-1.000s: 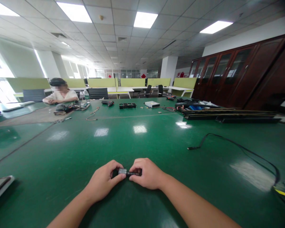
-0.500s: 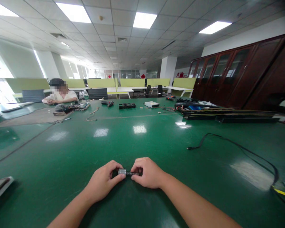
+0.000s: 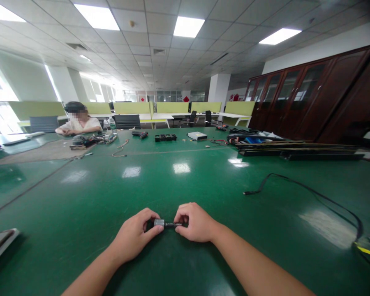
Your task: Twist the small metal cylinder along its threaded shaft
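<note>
My left hand is closed, pinching a short silver metal cylinder between thumb and fingertips. A thin dark shaft sticks out of the cylinder toward the right. Around the shaft's far end, my right hand is closed in a pinch on a small dark ringed piece. The fingers partly hide that piece, so its exact kind does not show. Both hands are low over the green table, and the part lies level between them.
A black cable curves over the table at right. A flat pale-edged object lies at left. Toward the back are a power drill, a black frame, a drive box and long dark rails. A person sits at far left.
My right hand has shifted slightly right, away from the cylinder, with the dark ringed piece. More bare shaft now shows beside the cylinder. My left hand has hardly moved.
</note>
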`<state>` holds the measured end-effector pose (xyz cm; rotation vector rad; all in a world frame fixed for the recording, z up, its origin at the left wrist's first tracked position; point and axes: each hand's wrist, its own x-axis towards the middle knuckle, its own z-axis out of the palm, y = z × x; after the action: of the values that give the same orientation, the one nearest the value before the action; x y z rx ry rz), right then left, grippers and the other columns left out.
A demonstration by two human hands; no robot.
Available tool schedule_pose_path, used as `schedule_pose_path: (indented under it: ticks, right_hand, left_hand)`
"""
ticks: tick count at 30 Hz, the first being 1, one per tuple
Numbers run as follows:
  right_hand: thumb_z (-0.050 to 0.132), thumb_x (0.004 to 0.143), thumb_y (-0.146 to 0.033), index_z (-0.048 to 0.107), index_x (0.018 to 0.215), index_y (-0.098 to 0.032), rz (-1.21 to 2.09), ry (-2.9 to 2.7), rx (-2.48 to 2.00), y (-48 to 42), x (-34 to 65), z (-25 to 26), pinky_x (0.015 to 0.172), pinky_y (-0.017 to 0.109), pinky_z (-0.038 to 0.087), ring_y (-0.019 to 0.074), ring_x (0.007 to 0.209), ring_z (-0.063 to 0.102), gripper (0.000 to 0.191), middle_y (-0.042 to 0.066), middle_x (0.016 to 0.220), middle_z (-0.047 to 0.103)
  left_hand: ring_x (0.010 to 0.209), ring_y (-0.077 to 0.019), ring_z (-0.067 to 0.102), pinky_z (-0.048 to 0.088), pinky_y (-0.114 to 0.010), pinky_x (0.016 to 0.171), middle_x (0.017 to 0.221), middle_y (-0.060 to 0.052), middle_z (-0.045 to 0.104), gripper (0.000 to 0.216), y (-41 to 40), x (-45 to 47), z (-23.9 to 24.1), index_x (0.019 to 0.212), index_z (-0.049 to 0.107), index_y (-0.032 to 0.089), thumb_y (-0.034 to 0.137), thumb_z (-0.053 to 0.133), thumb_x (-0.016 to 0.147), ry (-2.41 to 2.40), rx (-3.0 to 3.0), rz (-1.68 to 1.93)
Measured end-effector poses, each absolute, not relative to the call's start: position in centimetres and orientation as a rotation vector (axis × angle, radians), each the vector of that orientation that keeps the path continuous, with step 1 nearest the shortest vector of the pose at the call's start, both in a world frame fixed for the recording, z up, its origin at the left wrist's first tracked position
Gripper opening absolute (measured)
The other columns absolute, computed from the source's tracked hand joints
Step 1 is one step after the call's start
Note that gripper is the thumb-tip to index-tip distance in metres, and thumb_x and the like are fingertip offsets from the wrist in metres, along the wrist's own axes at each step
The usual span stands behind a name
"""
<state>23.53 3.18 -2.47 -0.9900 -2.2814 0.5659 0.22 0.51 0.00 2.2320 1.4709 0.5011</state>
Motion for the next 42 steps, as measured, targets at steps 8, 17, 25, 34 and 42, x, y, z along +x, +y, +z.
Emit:
schedule_pose_path:
  ticks: [8,17,25,34,42]
  right_hand:
    - [0.068,0.063,-0.012,0.070,0.070,-0.015,0.698,-2.241,-1.038,3.9,25.0,-2.5,0.051,0.021,0.036,0.0095,0.055,0.049,0.007,-0.002,0.064,0.058]
    - [0.068,0.061,-0.010,0.071,0.067,-0.014,0.802,-2.176,-1.064,4.3,25.2,-2.8,0.048,0.019,0.035,0.0080,0.052,0.048,0.008,-0.003,0.061,0.056]
    - [0.068,0.065,-0.008,0.073,0.094,-0.016,0.853,-2.144,-0.918,3.3,23.5,-2.5,0.063,0.022,0.045,0.0113,0.065,0.054,0.031,-0.001,0.076,0.062]
    - [0.063,0.073,-0.010,0.066,0.105,-0.017,0.933,-2.114,-0.916,2.9,22.6,-2.8,0.067,0.024,0.047,0.0116,0.067,0.057,0.033,0.000,0.080,0.065]
    - [0.064,0.073,-0.012,0.069,0.090,-0.016,0.835,-2.130,-0.975,2.8,22.6,-2.6,0.063,0.023,0.045,0.0120,0.066,0.056,0.018,0.000,0.074,0.062]
  left_hand:
    - [0.073,-0.0170,0.054,0.038,-0.026,0.067,0.085,0.001,0.063,0.026,0.5,0.2,0.1,0.100,0.066,0.025,0.045,0.055,0.089,1.486,2.223,0.499]
    - [0.072,-0.0168,0.054,0.038,-0.026,0.066,0.083,0.001,0.062,0.027,0.6,0.1,0.0,0.101,0.066,0.024,0.046,0.056,0.088,1.493,2.216,0.491]
    - [0.071,-0.0166,0.054,0.038,-0.026,0.066,0.081,0.002,0.061,0.025,0.5,0.1,-0.1,0.102,0.066,0.025,0.042,0.060,0.085,1.494,2.216,0.505]
    - [0.070,-0.0162,0.052,0.038,-0.026,0.065,0.081,0.002,0.061,0.027,0.6,0.1,-0.3,0.104,0.065,0.024,0.044,0.058,0.086,1.475,2.201,0.534]
    - [0.068,-0.0161,0.051,0.036,-0.025,0.062,0.077,0.002,0.060,0.029,0.7,0.1,-0.4,0.102,0.067,0.024,0.046,0.058,0.087,1.489,2.200,0.525]
